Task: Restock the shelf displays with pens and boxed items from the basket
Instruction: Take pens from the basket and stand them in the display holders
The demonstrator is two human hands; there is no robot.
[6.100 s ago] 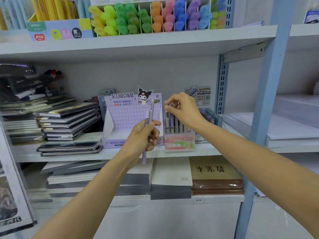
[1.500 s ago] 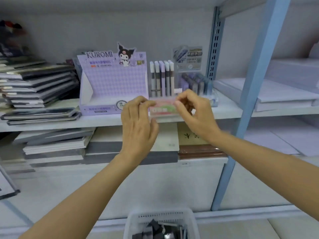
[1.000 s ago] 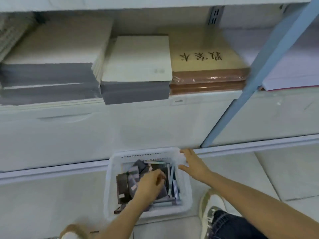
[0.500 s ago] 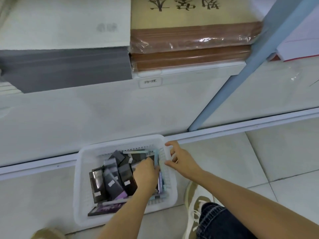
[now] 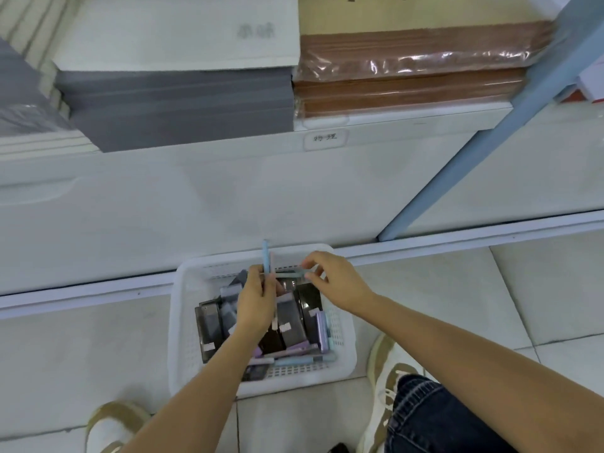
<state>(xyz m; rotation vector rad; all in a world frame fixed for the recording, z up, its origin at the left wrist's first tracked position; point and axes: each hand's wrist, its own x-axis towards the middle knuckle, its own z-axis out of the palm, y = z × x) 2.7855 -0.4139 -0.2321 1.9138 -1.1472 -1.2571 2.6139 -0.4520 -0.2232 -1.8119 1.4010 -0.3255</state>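
Note:
A white plastic basket (image 5: 183, 328) stands on the floor below the shelving, filled with several dark boxed items (image 5: 289, 322) and loose pastel pens (image 5: 294, 358). Over the basket my left hand (image 5: 258, 305) grips a light blue pen (image 5: 265, 253) that points up. Close beside it my right hand (image 5: 336, 282) pinches the end of a pale green pen (image 5: 289, 275) lying level between the two hands.
Above the basket is a white cabinet front (image 5: 228, 197) with a small label (image 5: 324, 138). Grey paper stacks (image 5: 176, 103) and brown wrapped notebooks (image 5: 408, 89) lie on the shelf. A blue upright (image 5: 457, 152) slants at right. My shoes flank the basket.
The view dropped from the pen displays to the floor basket. My left hand reached in and lifted a blue pen; my right hand left the basket rim and took a green pen.

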